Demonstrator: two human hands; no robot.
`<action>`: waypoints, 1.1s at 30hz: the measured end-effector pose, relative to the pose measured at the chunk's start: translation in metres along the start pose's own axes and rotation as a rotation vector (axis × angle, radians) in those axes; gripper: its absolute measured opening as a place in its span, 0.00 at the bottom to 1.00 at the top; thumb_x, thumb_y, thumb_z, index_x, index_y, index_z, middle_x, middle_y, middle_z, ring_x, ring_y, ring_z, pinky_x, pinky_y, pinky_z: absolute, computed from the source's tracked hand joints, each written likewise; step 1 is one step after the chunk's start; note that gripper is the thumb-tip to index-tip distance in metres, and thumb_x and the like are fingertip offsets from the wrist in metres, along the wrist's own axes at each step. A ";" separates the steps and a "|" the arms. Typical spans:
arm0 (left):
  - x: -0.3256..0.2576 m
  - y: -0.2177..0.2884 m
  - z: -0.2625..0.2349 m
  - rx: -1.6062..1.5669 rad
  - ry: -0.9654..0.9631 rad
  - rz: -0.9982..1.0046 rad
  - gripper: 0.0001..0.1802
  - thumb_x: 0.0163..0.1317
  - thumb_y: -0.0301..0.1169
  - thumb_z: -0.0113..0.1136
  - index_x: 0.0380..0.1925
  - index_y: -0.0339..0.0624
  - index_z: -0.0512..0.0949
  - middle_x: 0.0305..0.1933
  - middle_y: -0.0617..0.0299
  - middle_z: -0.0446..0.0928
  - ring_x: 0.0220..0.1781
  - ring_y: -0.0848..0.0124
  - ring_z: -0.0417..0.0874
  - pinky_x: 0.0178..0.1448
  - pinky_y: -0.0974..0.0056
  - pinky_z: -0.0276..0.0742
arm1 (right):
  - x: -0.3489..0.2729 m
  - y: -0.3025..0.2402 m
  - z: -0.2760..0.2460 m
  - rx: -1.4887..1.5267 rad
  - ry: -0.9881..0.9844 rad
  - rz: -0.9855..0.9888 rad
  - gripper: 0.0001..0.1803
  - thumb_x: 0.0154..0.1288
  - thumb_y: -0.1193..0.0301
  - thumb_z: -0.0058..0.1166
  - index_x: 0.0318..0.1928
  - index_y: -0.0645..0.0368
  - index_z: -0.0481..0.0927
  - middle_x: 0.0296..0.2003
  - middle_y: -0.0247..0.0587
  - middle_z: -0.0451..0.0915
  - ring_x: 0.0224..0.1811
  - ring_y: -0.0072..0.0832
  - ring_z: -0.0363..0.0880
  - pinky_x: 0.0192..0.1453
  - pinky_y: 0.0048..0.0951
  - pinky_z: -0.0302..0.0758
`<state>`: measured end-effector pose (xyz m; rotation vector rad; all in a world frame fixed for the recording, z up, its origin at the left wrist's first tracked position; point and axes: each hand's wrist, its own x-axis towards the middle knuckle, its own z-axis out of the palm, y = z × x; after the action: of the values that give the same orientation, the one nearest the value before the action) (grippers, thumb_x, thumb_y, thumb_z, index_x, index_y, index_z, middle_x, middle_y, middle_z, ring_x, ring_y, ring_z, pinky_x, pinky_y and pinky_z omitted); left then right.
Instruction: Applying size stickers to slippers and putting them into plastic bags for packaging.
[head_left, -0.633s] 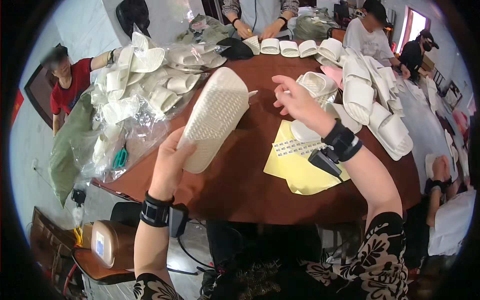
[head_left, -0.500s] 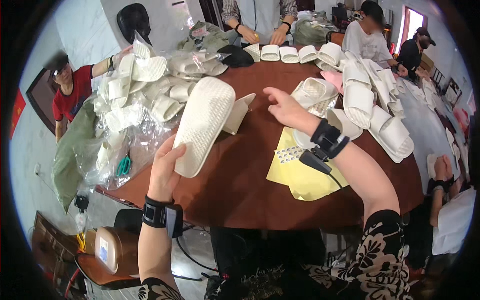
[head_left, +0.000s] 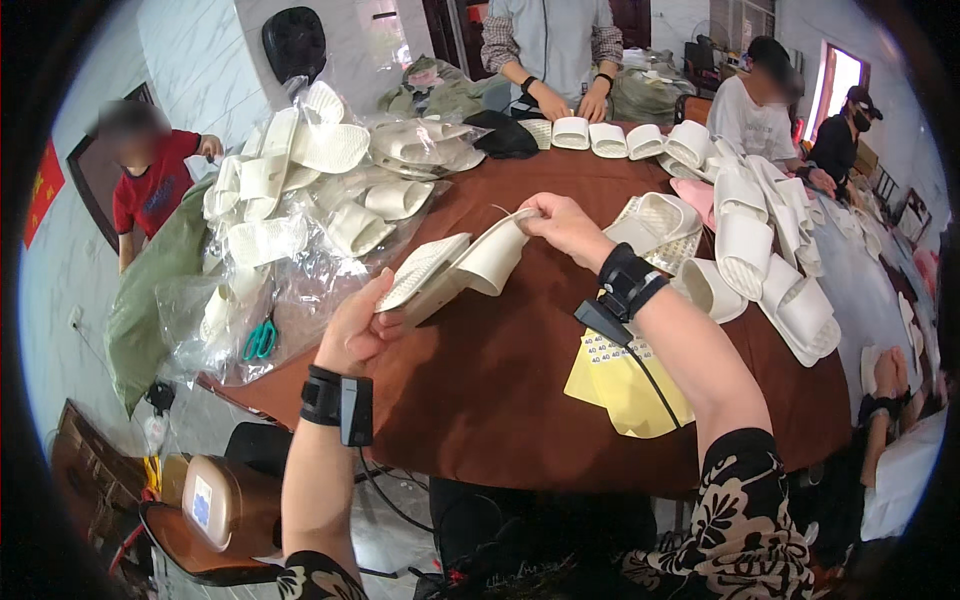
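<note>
Above the middle of the table, a cream slide slipper (head_left: 430, 268) with a textured footbed is tilted between my hands. My left hand (head_left: 358, 325) grips it at its near left end, thumb on top and fingers curled underneath. At the far right end, by the wide strap (head_left: 494, 262), my right hand (head_left: 568, 232) pinches the edge. I cannot tell whether this is one slipper or two overlapping. Below my right forearm lie yellow sheets (head_left: 640, 400) of small printed stickers, partly covered by a cable.
Bagged slippers (head_left: 270, 235) and teal scissors (head_left: 260, 340) lie at the left. Loose slippers (head_left: 745, 225) are piled on the right, with a row (head_left: 608, 140) along the far edge. A person (head_left: 550, 60) works opposite; others sit at the sides.
My right hand has come to the slipper and taken hold of its far end. The slipper has tipped from upright to a lower slant, its strap now showing.
</note>
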<state>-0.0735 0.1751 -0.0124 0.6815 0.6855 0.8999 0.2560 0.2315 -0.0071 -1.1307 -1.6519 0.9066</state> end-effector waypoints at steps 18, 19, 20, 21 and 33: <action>0.002 -0.005 0.032 1.527 0.185 0.472 0.25 0.67 0.49 0.54 0.37 0.33 0.80 0.32 0.58 0.81 0.33 0.72 0.78 0.38 0.66 0.74 | -0.010 -0.025 0.011 0.270 0.064 0.028 0.13 0.61 0.68 0.59 0.39 0.68 0.80 0.30 0.37 0.81 0.30 0.19 0.77 0.32 0.24 0.72; 0.006 -0.008 0.038 1.534 0.230 0.456 0.25 0.67 0.48 0.54 0.38 0.33 0.80 0.33 0.57 0.81 0.35 0.70 0.79 0.39 0.64 0.75 | -0.012 -0.029 0.009 0.269 0.068 0.030 0.13 0.61 0.68 0.59 0.39 0.68 0.80 0.30 0.37 0.81 0.30 0.19 0.77 0.32 0.24 0.72; 0.008 -0.011 0.043 1.542 0.276 0.439 0.25 0.67 0.48 0.54 0.39 0.33 0.80 0.34 0.55 0.82 0.37 0.68 0.80 0.41 0.63 0.75 | -0.012 -0.032 0.008 0.267 0.028 0.034 0.13 0.63 0.69 0.58 0.41 0.68 0.79 0.33 0.37 0.81 0.33 0.19 0.78 0.36 0.24 0.73; 0.008 -0.013 0.046 1.544 0.277 0.439 0.25 0.67 0.48 0.54 0.39 0.33 0.80 0.34 0.55 0.82 0.37 0.68 0.80 0.41 0.63 0.75 | -0.013 -0.036 0.008 0.267 -0.015 0.035 0.14 0.65 0.69 0.57 0.44 0.68 0.78 0.37 0.37 0.81 0.36 0.19 0.78 0.40 0.24 0.75; -0.027 -0.018 0.058 1.237 0.098 0.153 0.18 0.62 0.30 0.53 0.51 0.34 0.72 0.41 0.60 0.78 0.40 0.73 0.79 0.42 0.68 0.77 | -0.034 -0.090 0.010 0.288 -0.075 -0.122 0.14 0.66 0.68 0.56 0.43 0.68 0.80 0.35 0.35 0.82 0.35 0.17 0.78 0.39 0.23 0.74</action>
<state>-0.0329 0.1302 0.0143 1.8044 1.2922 0.5676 0.2268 0.1710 0.0618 -0.8011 -1.5714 1.0782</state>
